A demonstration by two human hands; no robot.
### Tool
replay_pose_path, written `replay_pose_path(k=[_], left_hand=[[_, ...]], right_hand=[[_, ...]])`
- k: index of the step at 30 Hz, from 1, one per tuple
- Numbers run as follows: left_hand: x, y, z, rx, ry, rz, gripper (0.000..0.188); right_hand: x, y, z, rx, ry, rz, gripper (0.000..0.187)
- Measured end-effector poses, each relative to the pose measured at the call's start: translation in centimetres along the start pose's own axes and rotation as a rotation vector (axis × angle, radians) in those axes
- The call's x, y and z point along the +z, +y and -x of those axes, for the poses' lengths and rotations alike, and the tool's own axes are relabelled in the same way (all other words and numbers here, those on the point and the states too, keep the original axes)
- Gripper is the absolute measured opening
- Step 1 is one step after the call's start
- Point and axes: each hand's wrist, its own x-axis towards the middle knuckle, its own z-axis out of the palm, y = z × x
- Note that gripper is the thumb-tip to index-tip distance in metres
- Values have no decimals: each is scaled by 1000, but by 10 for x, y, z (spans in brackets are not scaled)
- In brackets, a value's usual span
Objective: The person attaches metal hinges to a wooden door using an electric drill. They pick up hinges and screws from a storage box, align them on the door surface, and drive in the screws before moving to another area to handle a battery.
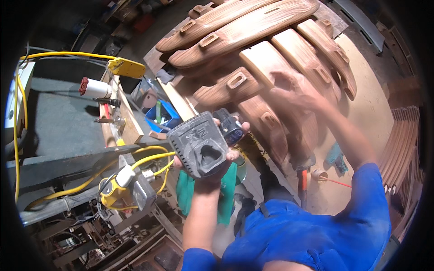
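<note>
My left hand (233,155) is closed around a dusty black battery charger (195,140), its recessed socket facing up. A black battery pack (231,130) sits against the charger's far right side, within the same hand's fingers. A yellow cord runs from the left up to the charger. Out over the wooden pieces, my right hand (294,90) is slightly blurred, its thumb and fingers curved apart with nothing seen between them. Beneath and around it lie several carved, curved wooden pieces (253,67) with slotted raised blocks. Whether the right hand touches the wood I cannot tell.
On the left stands a grey bench (58,104) with a white cylinder (96,88) and a yellow power strip (126,67). Yellow plugs and adapters (120,185) hang at its edge. A blue bin (163,117), green cloth (199,192), teal tool (335,159) and stacked wooden strips (398,149) surround me.
</note>
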Motion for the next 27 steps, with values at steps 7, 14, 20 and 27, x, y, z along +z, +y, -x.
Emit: replay_pose_path(k=[7,14,20,27], left_hand=[[-8,-5,7,81,-58,104,99],[-2,6,8,73,39,-69,99],[-5,9,15,102,123,-90,94],[-1,11,10,155,247,-176,82]], right_hand=[[87,-74,0,262,-612,-1115,49],[97,-87,-5,74,-211,-1188,54],[80,-94,4,-148,-133,-905,57],[68,-103,21,-422,-20,-480,33]])
